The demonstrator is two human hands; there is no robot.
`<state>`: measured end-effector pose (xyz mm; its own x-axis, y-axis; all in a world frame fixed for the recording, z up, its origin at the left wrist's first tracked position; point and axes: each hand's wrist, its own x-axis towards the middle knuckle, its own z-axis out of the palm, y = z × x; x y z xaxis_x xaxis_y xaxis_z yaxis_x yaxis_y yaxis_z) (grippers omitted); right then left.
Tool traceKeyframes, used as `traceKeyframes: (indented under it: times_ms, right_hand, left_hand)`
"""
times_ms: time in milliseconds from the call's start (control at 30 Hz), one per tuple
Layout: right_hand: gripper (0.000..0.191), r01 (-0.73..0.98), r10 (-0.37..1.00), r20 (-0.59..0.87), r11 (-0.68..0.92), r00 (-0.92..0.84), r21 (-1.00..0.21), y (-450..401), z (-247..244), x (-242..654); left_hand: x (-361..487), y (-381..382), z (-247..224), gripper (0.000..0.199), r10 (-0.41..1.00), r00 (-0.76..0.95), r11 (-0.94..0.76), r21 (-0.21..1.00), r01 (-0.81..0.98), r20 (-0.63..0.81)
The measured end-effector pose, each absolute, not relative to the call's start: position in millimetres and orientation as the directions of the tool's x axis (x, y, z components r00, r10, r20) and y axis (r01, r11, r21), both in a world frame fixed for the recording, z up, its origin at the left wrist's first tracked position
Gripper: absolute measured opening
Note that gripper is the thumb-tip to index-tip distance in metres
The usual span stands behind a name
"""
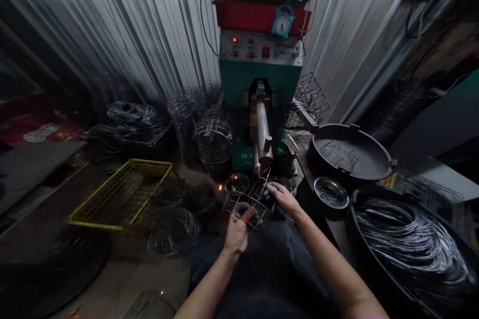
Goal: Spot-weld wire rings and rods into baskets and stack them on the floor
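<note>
In the head view, a small wire frame (245, 199) sits low in the middle, just below the electrode tip of a green machine (277, 81), where a spot glows orange at the frame's far end. The left hand (237, 234) grips the frame's near side, fingers curled round the wires; the right hand (281, 196) pinches its right side, nearer the tip. To the right stand a metal bowl (332, 205) of short wire pieces and, nearer, a large coil of wire (415, 239).

The frame looks light and stiff overall, though single thin wires would probably bend under a hard squeeze, and the joints may be its weak points. Smooth metal could slip or twist. The near outer wires seem the best hold; the far end is likely hot.
</note>
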<state>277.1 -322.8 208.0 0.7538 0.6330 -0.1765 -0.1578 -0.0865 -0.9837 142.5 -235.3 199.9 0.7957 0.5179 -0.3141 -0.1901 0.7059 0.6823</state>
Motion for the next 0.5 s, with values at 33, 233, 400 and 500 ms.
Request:
traceKeyframes:
  times_ms: [33, 233, 400, 500]
  right_hand:
    - [0.033, -0.099, 0.677, -0.164, -0.134, 0.718, -0.986, -330.6, 206.7, 271.0]
    - [0.024, 0.198, 0.769, -0.03, -0.202, 0.639, -0.959, -351.4, 193.7, 239.6]
    - [0.025, 0.236, 0.718, 0.029, -0.189, 0.695, -0.953, -341.3, 188.1, 239.7]
    - [0.025, 0.276, 0.716, 0.071, -0.174, 0.695, -0.945, -339.9, 186.3, 241.0]
  left_hand:
    - [142.5, -235.9, 198.2, 0.033, 0.532, 0.793, 0.694, 0.689, -0.209, -0.296]
    - [143.0, -234.3, 190.6, 0.03, 0.563, 0.786, 0.676, 0.689, -0.259, -0.256]
    - [145.6, -230.3, 194.8, 0.032, 0.565, 0.783, 0.684, 0.678, -0.268, -0.261]
    - [146.6, -227.3, 201.2, 0.033, 0.548, 0.79, 0.687, 0.687, -0.236, -0.276]
